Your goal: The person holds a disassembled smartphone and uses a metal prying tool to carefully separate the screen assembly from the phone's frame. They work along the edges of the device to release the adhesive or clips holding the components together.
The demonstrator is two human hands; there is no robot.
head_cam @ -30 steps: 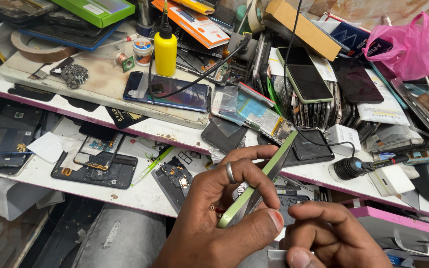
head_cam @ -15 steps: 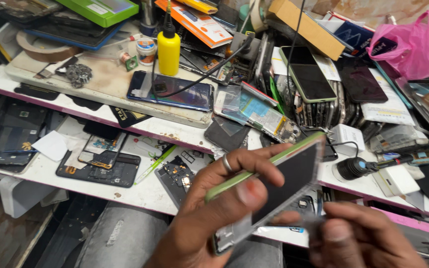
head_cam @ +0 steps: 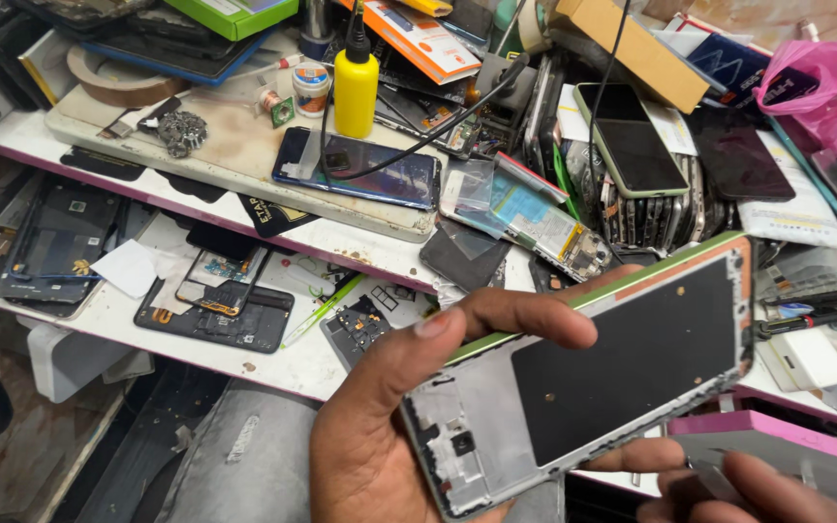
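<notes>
Centrally, the left hand (head_cam: 389, 426) grips one green-edged phone frame (head_cam: 593, 378), inner side up, long axis rising from lower left to upper right above the bench (head_cam: 99, 320), right hand (head_cam: 738, 484) fingers curled beneath it; behind stand one yellow bottle (head_cam: 355, 89), one orange package (head_cam: 417, 37), one pink bag (head_cam: 830, 92).

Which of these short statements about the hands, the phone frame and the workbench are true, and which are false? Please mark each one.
1. The left hand grips the phone frame with its inner side facing the camera. True.
2. The frame's edge is blue. False: it is green.
3. A yellow bottle stands upright on the workbench. True.
4. A black cable lies across the dark phone on the raised board. True.
5. The pink bag hangs at the far left. False: it is at the far right.
</notes>
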